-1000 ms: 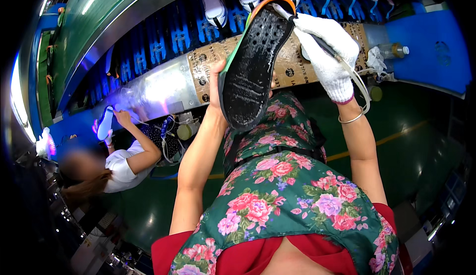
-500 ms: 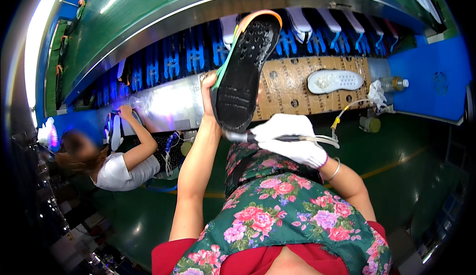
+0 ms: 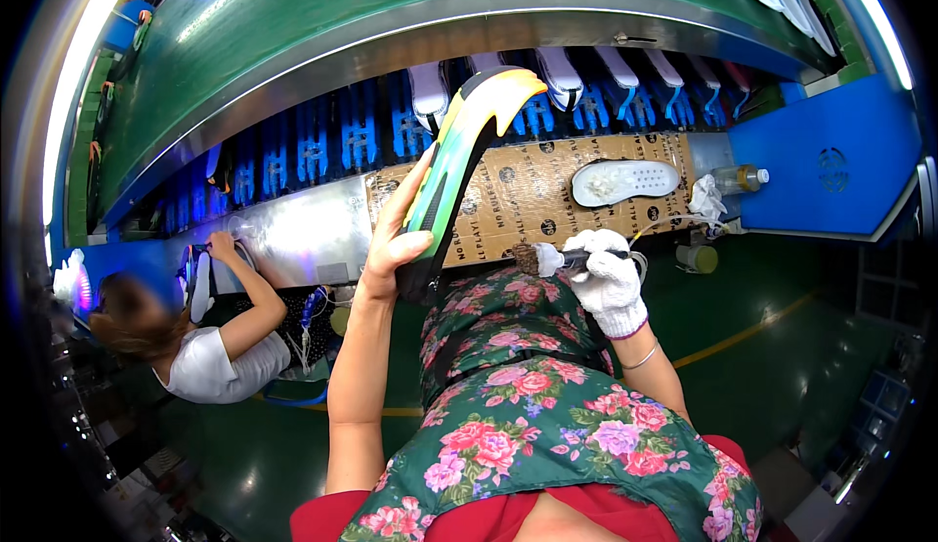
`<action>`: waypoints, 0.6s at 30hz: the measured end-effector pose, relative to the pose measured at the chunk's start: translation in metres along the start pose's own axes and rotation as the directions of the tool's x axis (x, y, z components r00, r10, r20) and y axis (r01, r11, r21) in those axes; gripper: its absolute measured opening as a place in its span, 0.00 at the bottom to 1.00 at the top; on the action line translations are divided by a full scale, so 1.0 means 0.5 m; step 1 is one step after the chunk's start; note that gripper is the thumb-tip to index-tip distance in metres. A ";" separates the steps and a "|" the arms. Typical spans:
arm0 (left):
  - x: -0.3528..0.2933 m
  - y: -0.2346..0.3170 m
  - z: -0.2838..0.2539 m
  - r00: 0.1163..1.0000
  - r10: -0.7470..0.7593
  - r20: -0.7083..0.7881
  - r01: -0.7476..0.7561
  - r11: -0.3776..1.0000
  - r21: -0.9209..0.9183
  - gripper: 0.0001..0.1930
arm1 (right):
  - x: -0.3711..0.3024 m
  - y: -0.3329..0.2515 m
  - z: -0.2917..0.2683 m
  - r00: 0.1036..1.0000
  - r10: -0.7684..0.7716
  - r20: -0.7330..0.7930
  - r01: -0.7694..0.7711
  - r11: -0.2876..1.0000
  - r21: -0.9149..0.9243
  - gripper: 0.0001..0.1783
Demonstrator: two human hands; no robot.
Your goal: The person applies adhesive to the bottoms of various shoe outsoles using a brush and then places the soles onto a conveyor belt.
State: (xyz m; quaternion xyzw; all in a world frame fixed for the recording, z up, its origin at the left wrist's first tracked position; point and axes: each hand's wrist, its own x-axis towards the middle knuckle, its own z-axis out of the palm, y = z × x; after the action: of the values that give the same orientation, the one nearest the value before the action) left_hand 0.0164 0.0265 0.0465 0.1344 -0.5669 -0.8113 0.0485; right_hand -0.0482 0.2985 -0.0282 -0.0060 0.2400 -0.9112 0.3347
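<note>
Our left hand grips one multicoloured shoe, long axis slanting, orange end away-right; right hand clasps one brush.

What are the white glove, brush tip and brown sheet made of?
The glove: probably knitted yarn, maybe cotton, since it looks matte and bumpy. The brush tip: likely bristles, hair or plastic, I can't tell; it looks brown and rough. The brown sheet: probably cardboard or paper, printed, maybe under clear plastic, since it shines.

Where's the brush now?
In the head view, right of centre: the brush is in the gloved right hand, bristles pointing left, apart from the colourful shoe in the left hand.
</note>
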 end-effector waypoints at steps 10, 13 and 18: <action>-0.018 -0.012 -0.012 0.999 0.033 -0.005 -0.033 0.998 0.049 0.56 | -0.005 0.015 -0.019 0.997 0.031 -0.076 -0.030 0.999 0.024 0.11; -0.024 -0.011 -0.010 0.999 0.028 -0.021 -0.027 0.999 0.026 0.55 | 0.000 0.021 -0.012 0.999 0.039 -0.026 -0.038 0.998 0.048 0.11; -0.028 -0.001 0.012 0.998 0.043 -0.045 -0.046 0.996 -0.071 0.55 | 0.005 0.026 -0.006 0.997 0.063 -0.034 -0.061 0.997 0.042 0.10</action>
State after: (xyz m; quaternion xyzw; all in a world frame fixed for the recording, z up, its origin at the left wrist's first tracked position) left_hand 0.0283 0.0351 0.0504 0.1375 -0.5391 -0.8268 0.0835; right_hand -0.0429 0.2895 -0.0372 0.0243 0.2274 -0.9051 0.3585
